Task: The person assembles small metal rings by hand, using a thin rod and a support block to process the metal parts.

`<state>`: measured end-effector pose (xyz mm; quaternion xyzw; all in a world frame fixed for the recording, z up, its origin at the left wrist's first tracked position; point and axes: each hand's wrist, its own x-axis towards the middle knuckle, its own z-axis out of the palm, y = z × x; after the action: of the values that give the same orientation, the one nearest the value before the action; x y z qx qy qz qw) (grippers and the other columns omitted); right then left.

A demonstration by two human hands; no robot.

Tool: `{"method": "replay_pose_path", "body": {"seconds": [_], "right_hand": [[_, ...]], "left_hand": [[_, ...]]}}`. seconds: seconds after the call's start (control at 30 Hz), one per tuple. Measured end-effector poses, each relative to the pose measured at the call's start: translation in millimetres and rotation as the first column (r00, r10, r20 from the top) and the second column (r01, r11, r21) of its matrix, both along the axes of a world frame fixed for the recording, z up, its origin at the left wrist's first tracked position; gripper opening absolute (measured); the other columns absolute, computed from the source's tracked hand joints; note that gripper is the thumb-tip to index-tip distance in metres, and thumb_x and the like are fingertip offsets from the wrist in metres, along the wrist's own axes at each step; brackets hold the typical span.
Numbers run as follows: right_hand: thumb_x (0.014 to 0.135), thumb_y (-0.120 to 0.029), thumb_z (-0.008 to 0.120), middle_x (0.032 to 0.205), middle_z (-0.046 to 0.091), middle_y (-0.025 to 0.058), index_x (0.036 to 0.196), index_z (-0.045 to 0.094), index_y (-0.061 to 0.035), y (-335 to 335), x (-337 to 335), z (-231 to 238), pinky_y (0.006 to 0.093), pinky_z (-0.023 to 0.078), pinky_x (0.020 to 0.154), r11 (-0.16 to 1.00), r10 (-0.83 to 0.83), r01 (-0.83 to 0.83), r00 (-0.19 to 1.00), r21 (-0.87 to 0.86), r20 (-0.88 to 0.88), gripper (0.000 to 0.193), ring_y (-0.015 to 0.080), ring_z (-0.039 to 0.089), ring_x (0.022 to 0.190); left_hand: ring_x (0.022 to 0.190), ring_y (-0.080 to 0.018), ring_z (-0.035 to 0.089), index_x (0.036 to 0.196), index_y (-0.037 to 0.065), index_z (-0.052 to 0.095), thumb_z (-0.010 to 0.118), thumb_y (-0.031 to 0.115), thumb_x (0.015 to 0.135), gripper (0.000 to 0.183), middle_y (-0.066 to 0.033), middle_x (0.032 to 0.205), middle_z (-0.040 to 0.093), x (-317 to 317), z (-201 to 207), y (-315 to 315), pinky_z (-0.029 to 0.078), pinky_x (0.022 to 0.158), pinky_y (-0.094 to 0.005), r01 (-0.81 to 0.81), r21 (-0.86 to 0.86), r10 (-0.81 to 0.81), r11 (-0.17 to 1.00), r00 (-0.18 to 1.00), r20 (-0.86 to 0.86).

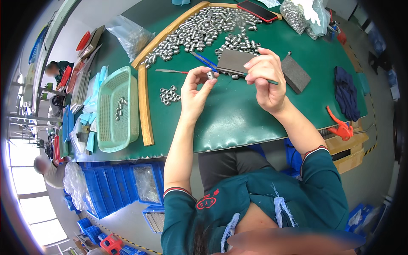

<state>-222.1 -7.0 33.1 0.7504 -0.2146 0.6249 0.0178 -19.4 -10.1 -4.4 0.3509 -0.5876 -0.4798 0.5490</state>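
My left hand (pixel 196 90) pinches a small metal sleeve (pixel 211 75) with a hole in its side between thumb and fingertips. In my right hand (pixel 267 80) is a slim tool with a dark green handle (pixel 273 82); its thin shaft points left toward the sleeve, and I cannot tell whether it touches. Behind the hands lies a dark grey block (pixel 237 62), with blue-handled pliers (pixel 205 60) beside it. A slim file (pixel 170 71) with a red end lies left of the pliers. A small cluster of metal sleeves (pixel 170 95) stands left of my left hand.
Many metal sleeves (pixel 195 32) lie heaped behind wooden strips (pixel 145 106). A pale green basket (pixel 111 140) holds several more. Farther right are a second grey block (pixel 296 73), a phone (pixel 257 11), a bag of parts (pixel 293 17), dark cloth (pixel 346 93) and an orange-handled tool (pixel 341 127).
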Motion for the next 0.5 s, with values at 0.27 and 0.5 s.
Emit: {"method": "replay_pose_path", "body": {"seconds": [0.27,0.5], "right_hand": [[0.098,-0.025,0.045,0.071,0.06,-0.0004,0.089,0.052,-0.0109,3.4,5.4,-2.6,0.0442,0.038,0.095,0.999,0.052,-0.051,0.995,0.009,-0.086,0.019,0.021,0.062,0.078],[0.087,-0.022,0.062,0.078,0.061,-0.002,0.085,0.058,-0.0133,2.6,9.0,-2.3,0.0429,0.042,0.092,0.999,0.045,-0.041,0.993,0.035,-0.107,0.01,0.0173,0.062,0.081]], "left_hand": [[0.091,-0.0121,0.058,0.109,0.003,0.054,0.066,0.0,0.083,0.029,-0.0064,0.097,0.063,0.1,-2.7,-0.5,0.046,0.084,-0.026,-0.06,-0.103,0.077,0.993,0.984,0.164],[0.085,-0.0111,0.056,0.105,0.003,0.062,0.073,0.007,0.079,0.029,-0.0016,0.091,0.063,-0.2,-6.5,-0.5,0.044,0.081,-0.026,-0.151,-0.181,0.19,0.972,0.957,0.22]]}}
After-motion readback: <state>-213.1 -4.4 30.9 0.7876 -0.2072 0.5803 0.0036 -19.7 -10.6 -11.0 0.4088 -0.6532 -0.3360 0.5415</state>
